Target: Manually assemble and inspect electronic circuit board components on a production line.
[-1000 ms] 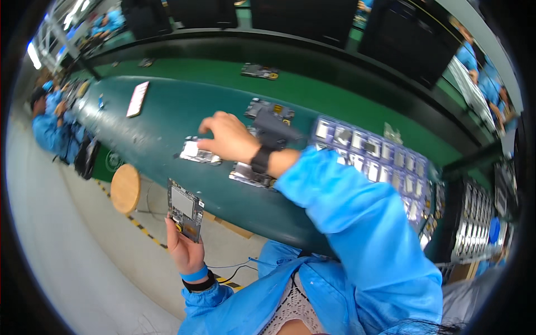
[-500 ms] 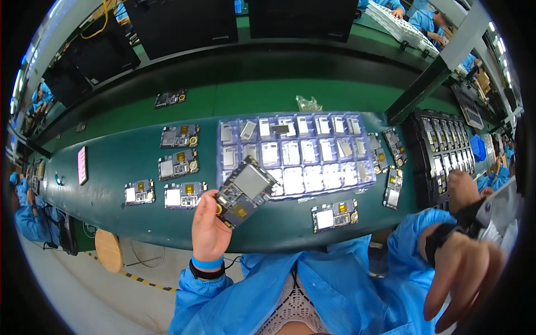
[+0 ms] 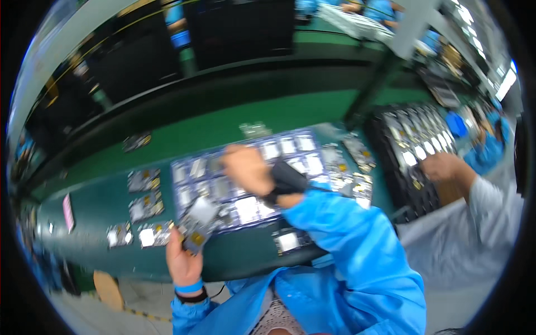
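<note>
My left hand point(image 3: 183, 262) is closed on the lower edge of a dark circuit board point(image 3: 201, 219), held tilted above the table with its silver shield plate and yellow patch facing up. Behind that board lies a clear bluish compartment tray point(image 3: 245, 226), its cells filled with flat silver metal pieces. Over the tray's upper left cells reaches my right hand point(image 3: 245, 170), a black band on its wrist. Its fingers are smeared by motion, so whether they hold a piece is not visible. My right sleeve partly covers another circuit board point(image 3: 287, 241) at the table's near side.
Several circuit boards point(image 3: 146, 205) lie left of the tray, and more point(image 3: 358, 152) to its right. A co-worker's hand point(image 3: 441, 167) is at a black rack point(image 3: 385, 167) of boards on the right. A post point(image 3: 374, 86), a crumpled clear bag point(image 3: 255, 130) and a pink strip point(image 3: 68, 213) are also there.
My right hand has swung from the lower right across to the tray. My left hand still holds the circuit board. The whole view has shifted and tilted.
</note>
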Tool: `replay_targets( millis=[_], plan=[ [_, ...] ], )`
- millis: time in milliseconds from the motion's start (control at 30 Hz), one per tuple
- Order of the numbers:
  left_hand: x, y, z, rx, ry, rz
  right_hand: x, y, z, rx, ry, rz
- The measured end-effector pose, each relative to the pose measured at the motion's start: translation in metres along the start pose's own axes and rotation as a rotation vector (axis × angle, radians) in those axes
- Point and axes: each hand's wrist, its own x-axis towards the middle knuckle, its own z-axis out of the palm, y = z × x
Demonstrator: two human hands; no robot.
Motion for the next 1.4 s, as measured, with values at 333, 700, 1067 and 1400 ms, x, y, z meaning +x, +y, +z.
replay_targets(
  millis=[333, 700, 1067, 1400],
  plan=[
    [-0.002, 0.006, 0.002, 0.014, 0.019, -0.065, 0.003, -0.019, 0.025, -0.099, 0.115, -0.038],
    [0.005, -0.003, 0.019, -0.046, -0.158, -0.211, 0.006, -0.016, 0.046, -0.275, 0.158, 0.045],
    [-0.011, -0.015, 0.047, -0.055, -0.102, -0.122, 0.002, -0.023, 0.038, -0.08, 0.342, 0.087],
    [-0.008, -0.036, 0.057, 0.148, -0.118, -0.004, 0.009, -0.006, 0.005, 0.013, 0.489, 0.141]
  ],
)
